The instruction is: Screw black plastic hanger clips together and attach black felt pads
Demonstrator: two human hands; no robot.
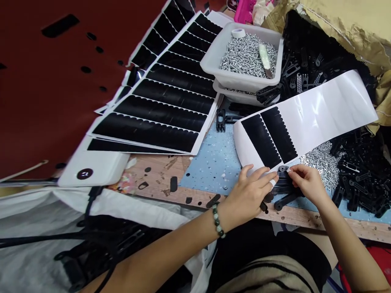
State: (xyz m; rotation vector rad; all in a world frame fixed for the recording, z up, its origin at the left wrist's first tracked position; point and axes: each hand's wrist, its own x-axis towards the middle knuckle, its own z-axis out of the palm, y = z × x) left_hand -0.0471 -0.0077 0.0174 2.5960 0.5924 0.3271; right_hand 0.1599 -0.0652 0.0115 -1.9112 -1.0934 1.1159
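Note:
My left hand, with a bead bracelet at the wrist and white tape on a fingertip, is closed round a few flat black plastic parts at the table's front edge. My right hand pinches the top of the same bundle from the right. Just behind both hands lies a curled white sticker sheet with two black scalloped strips left on it.
A stack of sticker sheets covers the table's left. A white tub of screws stands at the back, holding a tape roll and a knife. Loose black parts and screws are heaped at the right. A white device lies at the left.

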